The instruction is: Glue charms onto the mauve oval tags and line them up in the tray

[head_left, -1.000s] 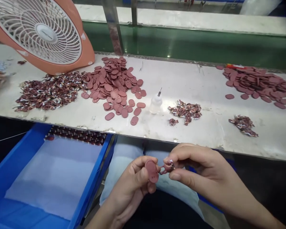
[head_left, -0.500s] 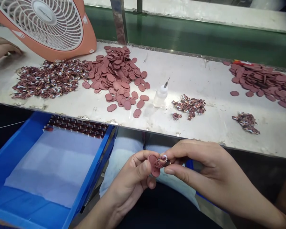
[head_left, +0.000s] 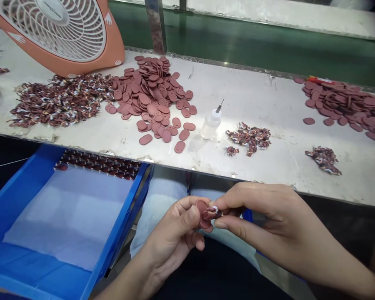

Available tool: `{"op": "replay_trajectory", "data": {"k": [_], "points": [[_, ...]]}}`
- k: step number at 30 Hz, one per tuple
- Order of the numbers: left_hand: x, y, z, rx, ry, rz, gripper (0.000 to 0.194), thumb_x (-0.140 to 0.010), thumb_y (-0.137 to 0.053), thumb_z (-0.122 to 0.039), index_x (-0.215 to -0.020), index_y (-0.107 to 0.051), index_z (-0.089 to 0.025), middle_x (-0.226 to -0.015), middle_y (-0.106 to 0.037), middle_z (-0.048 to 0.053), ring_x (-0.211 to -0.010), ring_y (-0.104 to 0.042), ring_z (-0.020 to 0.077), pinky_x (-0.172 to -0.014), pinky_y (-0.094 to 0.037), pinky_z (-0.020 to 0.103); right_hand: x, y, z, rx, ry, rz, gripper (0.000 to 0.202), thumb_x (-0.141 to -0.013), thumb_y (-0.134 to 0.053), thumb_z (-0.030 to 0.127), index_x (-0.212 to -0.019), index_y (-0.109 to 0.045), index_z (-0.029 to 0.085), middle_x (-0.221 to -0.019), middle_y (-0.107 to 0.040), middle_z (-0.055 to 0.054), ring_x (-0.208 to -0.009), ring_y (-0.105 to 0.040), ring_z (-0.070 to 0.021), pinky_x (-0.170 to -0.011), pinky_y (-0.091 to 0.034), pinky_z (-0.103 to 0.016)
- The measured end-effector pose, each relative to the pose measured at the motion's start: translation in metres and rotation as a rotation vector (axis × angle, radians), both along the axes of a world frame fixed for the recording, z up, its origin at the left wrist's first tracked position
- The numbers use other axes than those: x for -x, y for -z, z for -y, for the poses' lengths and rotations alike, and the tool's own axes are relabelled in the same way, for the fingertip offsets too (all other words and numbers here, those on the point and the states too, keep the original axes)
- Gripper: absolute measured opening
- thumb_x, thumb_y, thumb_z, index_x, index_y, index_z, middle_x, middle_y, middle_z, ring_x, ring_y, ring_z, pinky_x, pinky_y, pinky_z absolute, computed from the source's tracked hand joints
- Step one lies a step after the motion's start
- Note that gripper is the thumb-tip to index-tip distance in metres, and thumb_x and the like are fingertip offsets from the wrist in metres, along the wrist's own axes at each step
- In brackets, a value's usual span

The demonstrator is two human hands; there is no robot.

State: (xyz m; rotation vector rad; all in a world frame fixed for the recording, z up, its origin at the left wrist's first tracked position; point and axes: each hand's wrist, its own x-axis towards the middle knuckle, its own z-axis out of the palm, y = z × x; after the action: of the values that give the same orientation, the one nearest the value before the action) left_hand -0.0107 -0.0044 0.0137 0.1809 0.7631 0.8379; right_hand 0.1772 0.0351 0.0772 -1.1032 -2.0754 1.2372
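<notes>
Between thumb and fingers, my left hand [head_left: 178, 229] holds a reddish-brown oval disc [head_left: 201, 207] above my lap. My right hand [head_left: 259, 212] pinches a small dark red knotted piece [head_left: 213, 213] with white and orange bits, which lies against the face of the disc. On the bench stands a clear needle-tipped bottle [head_left: 210, 123]. Right of it lies a small heap of knotted pieces [head_left: 251, 137]. A large pile of oval discs [head_left: 153, 93] is left of the bottle, beside a wide heap of knotted pieces [head_left: 59, 100].
An orange fan [head_left: 112, 41] stands at the back left. Below the bench, a blue tray [head_left: 112, 233] holds a white sheet and rows of dark red pieces. More discs [head_left: 346, 104] and a small knotted heap [head_left: 325, 160] lie right. A blurred hand shows at the left edge.
The knotted piece now covers more of the disc's face, and the disc is turned slightly. The other person's hand at the left has drawn back mostly out of view. The camera view has shifted slightly.
</notes>
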Motion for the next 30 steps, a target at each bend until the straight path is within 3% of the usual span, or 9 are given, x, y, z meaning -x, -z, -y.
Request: {"op": "replay_trajectory", "data": {"k": [13, 30], "points": [[-0.0004, 0.0030, -0.0023, 0.072, 0.005, 0.000, 0.037, -0.063, -0.087, -0.047, -0.076, -0.072, -0.016, -0.066, -0.059, -0.001, -0.058, -0.053, 0.0068, -0.040, -0.040, 0.011, -0.0004, -0.0033, -0.0035, 0.003, -0.048, 0.039, 0.014, -0.091, -0.067, 0.016, -0.100, -0.067, 0.027, -0.085, -0.071, 0.008, -0.073, -0.065, -0.0044, -0.068, -0.049, -0.015], [-0.0044, 0.0050, -0.0012, 0.199, -0.057, 0.018, 0.039, -0.058, -0.091, -0.044, -0.082, -0.076, -0.016, -0.066, -0.061, -0.001, -0.059, -0.056, 0.0061, -0.041, -0.034, 0.011, 0.0035, -0.0036, -0.0057, -0.056, -0.090, 0.133, 0.011, -0.093, -0.062, 0.018, -0.101, -0.068, 0.024, -0.086, -0.070, 0.003, -0.075, -0.065, -0.0111, -0.068, -0.051, -0.023]]}}
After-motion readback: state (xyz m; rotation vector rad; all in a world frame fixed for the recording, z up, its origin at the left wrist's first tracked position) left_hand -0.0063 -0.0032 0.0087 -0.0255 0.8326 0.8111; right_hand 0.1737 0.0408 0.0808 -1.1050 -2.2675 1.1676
